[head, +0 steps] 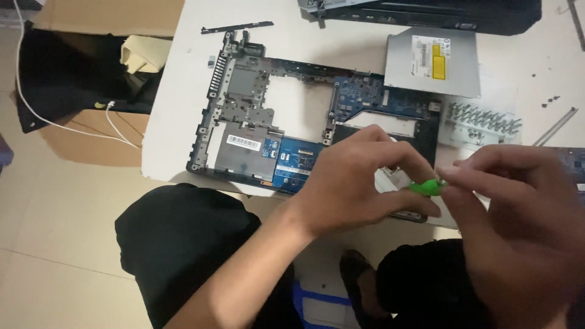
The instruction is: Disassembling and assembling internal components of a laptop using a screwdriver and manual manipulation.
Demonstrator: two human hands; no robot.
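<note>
Head: two hands (359, 183) (518, 207), one green tool (426, 187).

The small tool (428, 186) between the fingers is bright green. At 11 o'clock from it, the laptop base (244, 116) is grey metal with blue circuit boards. At 12 o'clock, the optical drive (432, 61) is silver with a yellow label. The table (177, 91) is white.

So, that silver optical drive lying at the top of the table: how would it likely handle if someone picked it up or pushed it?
The optical drive is a flat metal-cased slab, so it is probably stiff and would not flex. Lying flat on the white table, it should slide rather than roll or tip. Its smooth casing may be a little slippery, so gripping it by the edges seems safest.
</note>
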